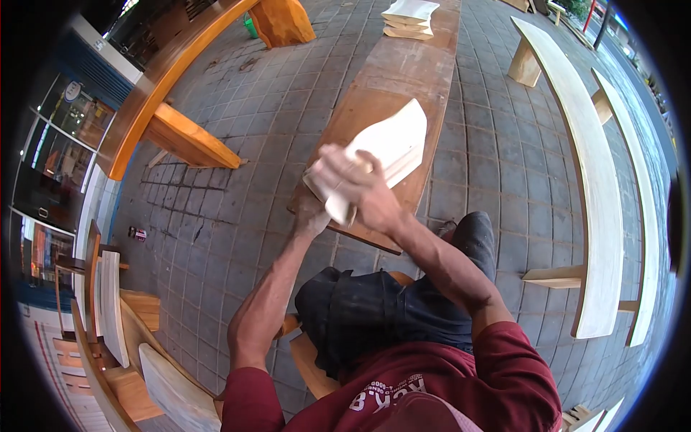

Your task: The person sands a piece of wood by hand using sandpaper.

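Observation:
A pale, curved-edged wooden piece (392, 140) lies on a long brown wooden bench (349, 119), its thick side edge showing layers like stacked boards. My right hand (360, 187) is over the near end of the piece, its fingers smeared by motion. Under the right palm shows a small pale, folded-looking thing (338, 209), too blurred to name. At the same near end my left hand (314, 212) grips the wooden piece from the left and below, partly hidden behind the right hand.
More pale shaped pieces (409, 16) are stacked at the bench's far end. Long pale benches (586, 187) stand on the right. A varnished orange-brown bench (169, 65) stands at the left, above grey paving (266, 108). Wooden furniture parts (111, 309) are at lower left.

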`<state>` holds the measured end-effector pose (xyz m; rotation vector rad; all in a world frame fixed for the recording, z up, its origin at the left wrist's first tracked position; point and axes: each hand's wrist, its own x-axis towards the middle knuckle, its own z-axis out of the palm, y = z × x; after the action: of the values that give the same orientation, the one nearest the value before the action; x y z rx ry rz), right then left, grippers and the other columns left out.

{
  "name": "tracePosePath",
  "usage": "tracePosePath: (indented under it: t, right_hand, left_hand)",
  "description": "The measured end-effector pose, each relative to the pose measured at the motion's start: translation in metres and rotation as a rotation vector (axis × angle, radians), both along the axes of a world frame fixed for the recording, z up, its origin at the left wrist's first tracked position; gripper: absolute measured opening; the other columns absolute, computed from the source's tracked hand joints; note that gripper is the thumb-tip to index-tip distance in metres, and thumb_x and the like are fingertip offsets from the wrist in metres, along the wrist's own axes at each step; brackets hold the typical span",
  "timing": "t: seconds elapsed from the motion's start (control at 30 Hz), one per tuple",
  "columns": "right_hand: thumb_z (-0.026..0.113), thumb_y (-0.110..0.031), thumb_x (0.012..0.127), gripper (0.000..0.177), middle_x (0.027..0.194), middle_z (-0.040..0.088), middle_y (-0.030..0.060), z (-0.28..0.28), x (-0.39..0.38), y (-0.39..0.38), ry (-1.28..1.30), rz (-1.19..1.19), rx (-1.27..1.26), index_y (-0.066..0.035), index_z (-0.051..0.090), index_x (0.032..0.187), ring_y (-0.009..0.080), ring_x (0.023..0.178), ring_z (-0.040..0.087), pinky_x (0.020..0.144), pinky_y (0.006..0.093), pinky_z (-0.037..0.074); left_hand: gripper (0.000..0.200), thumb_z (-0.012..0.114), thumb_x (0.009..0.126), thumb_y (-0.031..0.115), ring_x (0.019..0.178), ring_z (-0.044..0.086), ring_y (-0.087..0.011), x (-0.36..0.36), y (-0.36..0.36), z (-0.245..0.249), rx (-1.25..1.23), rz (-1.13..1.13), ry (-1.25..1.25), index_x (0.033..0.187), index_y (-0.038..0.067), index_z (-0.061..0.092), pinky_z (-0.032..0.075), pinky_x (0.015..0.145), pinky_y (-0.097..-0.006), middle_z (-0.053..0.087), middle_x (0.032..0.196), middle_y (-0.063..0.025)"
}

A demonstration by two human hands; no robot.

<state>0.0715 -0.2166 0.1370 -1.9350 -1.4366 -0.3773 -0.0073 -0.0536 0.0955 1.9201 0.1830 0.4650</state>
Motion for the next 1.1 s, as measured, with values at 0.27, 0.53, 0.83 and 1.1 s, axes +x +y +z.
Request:
tracePosePath:
  t: [0.27, 0.53, 0.83, 1.1]
  right_hand:
    - [0.054, -0.007, 0.091, 0.054, 0.156, 0.042, 0.0017, -0.019, 0.074, -0.021, -0.041, -0.300, 0.186, -0.028, 0.056, 0.140, 0.0185, 0.146, 0.037, 0.116, 0.0523, 0.013]
    - [0.055, 0.003, 0.081, 0.074, 0.157, 0.037, 0.0115, -0.031, 0.038, -0.006, 0.108, -0.206, 0.215, -0.015, 0.042, 0.151, 0.0248, 0.148, 0.031, 0.119, 0.0524, 0.007]
    - [0.059, -0.002, 0.084, 0.063, 0.152, 0.044, 0.0141, -0.029, 0.111, -0.026, -0.021, -0.592, 0.273, -0.014, 0.050, 0.145, 0.0270, 0.146, 0.036, 0.117, 0.0510, 0.011]
    - [0.052, 0.001, 0.087, 0.055, 0.151, 0.047, 0.0121, -0.010, 0.116, -0.040, 0.071, -0.627, 0.139, -0.014, 0.057, 0.139, 0.0271, 0.144, 0.038, 0.113, 0.0527, 0.016]
  left_hand:
    - [0.070, 0.082, 0.078, 0.010, 0.113, 0.057, -0.0170, 0.002, 0.009, 0.020, -0.141, -0.015, -0.024, 0.135, 0.001, 0.042, 0.049, 0.099, -0.0322, 0.057, 0.123, -0.0092]
    - [0.064, 0.080, 0.080, 0.008, 0.109, 0.060, -0.0148, 0.005, 0.012, 0.029, -0.249, -0.073, 0.074, 0.134, -0.002, 0.048, 0.049, 0.097, -0.0314, 0.064, 0.120, -0.0099]
    - [0.059, 0.079, 0.080, 0.010, 0.109, 0.060, -0.0154, 0.001, 0.017, 0.028, -0.164, -0.101, 0.076, 0.132, -0.003, 0.054, 0.048, 0.096, -0.0306, 0.066, 0.120, -0.0101]
    - [0.058, 0.078, 0.081, 0.010, 0.110, 0.060, -0.0157, 0.000, 0.017, 0.037, -0.202, -0.131, 0.168, 0.131, -0.003, 0.054, 0.048, 0.096, -0.0308, 0.066, 0.121, -0.0109]
